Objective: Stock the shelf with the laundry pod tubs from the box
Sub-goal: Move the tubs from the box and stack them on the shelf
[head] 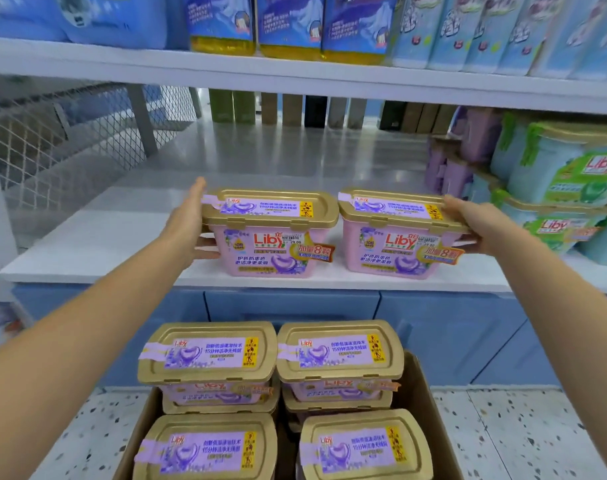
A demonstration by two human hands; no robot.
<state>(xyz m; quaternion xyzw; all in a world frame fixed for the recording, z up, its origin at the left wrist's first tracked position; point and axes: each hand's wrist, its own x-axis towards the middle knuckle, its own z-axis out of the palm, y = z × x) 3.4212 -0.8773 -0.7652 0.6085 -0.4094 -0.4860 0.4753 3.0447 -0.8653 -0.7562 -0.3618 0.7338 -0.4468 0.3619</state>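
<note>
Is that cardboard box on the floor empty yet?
Not empty: four gold-lidded tubs show on top inside the box, others stacked beneath.

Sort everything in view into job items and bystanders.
Job: left pink tub, right pink tub, left hand, right hand, boxed tubs, cardboard box, shelf.
Bystanders: green tubs, blue bottles, wire mesh.
</note>
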